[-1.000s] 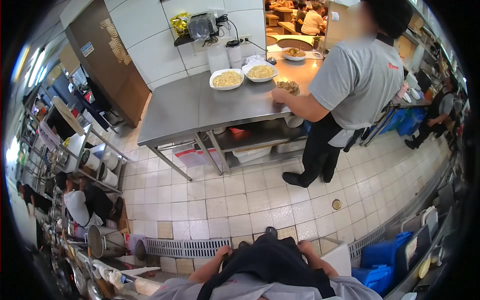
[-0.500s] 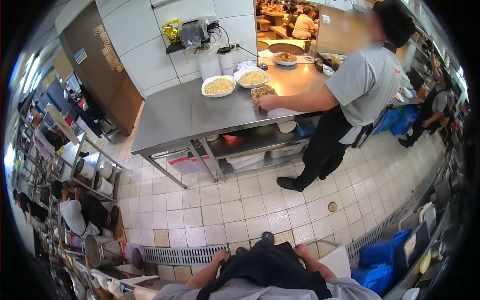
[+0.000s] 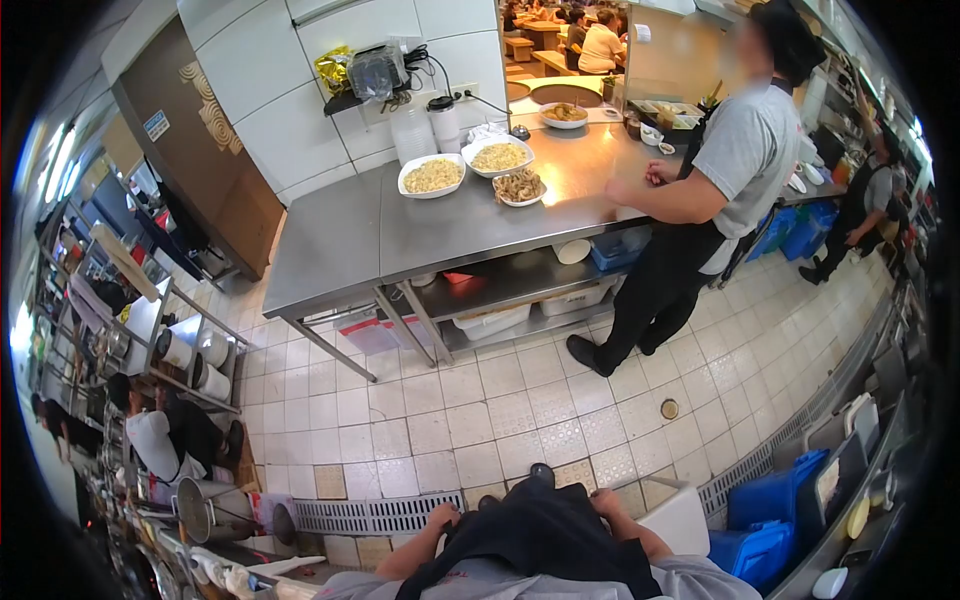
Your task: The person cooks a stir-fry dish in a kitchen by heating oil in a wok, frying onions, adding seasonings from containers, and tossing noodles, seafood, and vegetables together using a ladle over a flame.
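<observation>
Our left hand (image 3: 440,517) and right hand (image 3: 605,503) sit either side of one dark apron (image 3: 540,535), fingers curled; whether they grip it, we cannot tell. On the steel tabletop (image 3: 330,235) we count four bowls (image 3: 432,194): two along the back edge, one before them, one farther right.

this is a kitchen where people cook for a place to eat out. a long, shiny grey metal table (image 3: 330,250) has square white bowls full of yellow food (image 3: 433,177) on it. past the opening in the wall, people (image 3: 600,50) sit by brown wooden tables (image 3: 546,38). a worker in a grey shirt and black cap (image 3: 745,150) stands by the table, and the person here wears a black cloth apron (image 3: 540,525). there is a big silver metal pot (image 3: 232,507), and a grey slotted drain (image 3: 380,514) runs along the white tile floor (image 3: 480,405).
</observation>
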`<state>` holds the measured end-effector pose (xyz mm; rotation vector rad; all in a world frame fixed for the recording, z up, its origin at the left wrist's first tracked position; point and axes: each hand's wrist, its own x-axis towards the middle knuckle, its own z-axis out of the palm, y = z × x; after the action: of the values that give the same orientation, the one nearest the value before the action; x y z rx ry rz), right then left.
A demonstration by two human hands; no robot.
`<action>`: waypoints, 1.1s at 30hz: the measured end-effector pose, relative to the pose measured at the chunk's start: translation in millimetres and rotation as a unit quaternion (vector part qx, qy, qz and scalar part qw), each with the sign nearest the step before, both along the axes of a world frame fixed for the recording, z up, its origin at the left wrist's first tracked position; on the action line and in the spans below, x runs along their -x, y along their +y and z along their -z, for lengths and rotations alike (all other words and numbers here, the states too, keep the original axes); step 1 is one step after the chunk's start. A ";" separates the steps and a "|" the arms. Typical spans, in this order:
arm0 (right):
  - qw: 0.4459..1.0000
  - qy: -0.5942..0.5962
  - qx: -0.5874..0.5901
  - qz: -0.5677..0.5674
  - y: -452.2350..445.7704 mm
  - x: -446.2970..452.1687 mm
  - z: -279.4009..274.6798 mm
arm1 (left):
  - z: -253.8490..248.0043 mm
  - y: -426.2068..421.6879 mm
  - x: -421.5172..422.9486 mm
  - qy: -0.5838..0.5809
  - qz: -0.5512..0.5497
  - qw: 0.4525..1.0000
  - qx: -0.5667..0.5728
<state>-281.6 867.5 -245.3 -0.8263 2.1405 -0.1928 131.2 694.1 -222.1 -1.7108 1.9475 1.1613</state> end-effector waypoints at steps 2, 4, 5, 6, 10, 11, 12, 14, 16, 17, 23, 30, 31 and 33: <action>1.000 -0.002 -0.002 0.007 2.0 -0.1 7.3 | 5.8 1.3 -2.1 -0.002 0.007 1.000 0.005; 1.000 -0.008 -0.011 0.022 2.6 -0.5 9.2 | 12.1 2.6 -4.1 0.000 0.012 1.000 0.006; 1.000 -0.011 -0.009 0.023 3.7 0.2 11.9 | 14.4 2.9 -4.8 0.003 0.013 1.000 0.005; 1.000 -0.014 -0.007 0.024 4.9 0.7 13.7 | 17.0 3.0 -5.8 0.006 0.015 1.000 0.004; 1.000 -0.018 0.004 0.023 8.1 0.3 10.9 | 23.0 4.3 -7.4 0.018 0.015 1.000 0.012; 1.000 -0.016 -0.003 0.020 8.5 -0.3 6.8 | 20.5 3.8 -5.3 0.012 0.021 1.000 0.012; 1.000 -0.014 -0.009 0.017 5.8 -2.8 -7.0 | 18.1 3.4 -3.7 0.007 0.026 1.000 0.011; 1.000 -0.014 -0.015 0.012 6.7 -2.5 -7.2 | 23.5 2.8 -5.7 0.016 0.037 0.999 0.009; 1.000 -0.017 -0.011 0.005 12.4 1.6 12.0 | 21.5 2.0 -4.7 0.022 0.039 0.999 0.008; 1.000 -0.014 -0.011 0.003 14.6 2.2 17.4 | 15.3 2.2 -2.7 0.025 0.035 0.999 0.007; 1.000 -0.008 -0.007 -0.003 19.7 1.3 21.1 | 31.3 -1.0 -5.7 0.014 0.038 0.999 -0.005; 1.000 -0.008 0.015 0.006 20.2 0.6 20.3 | 25.7 -0.9 -2.3 -0.001 0.035 0.999 -0.005; 1.000 -0.006 0.019 0.005 19.7 0.4 19.7 | 23.1 -0.9 -1.7 0.000 0.036 0.999 -0.007; 0.998 -0.022 0.035 0.043 8.4 -2.5 -3.6 | 18.5 -1.1 -1.1 0.001 0.039 0.999 -0.009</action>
<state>-279.1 875.9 -241.7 -0.7646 2.1390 -0.3300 132.3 693.0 -240.6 -1.6108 1.9787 1.1501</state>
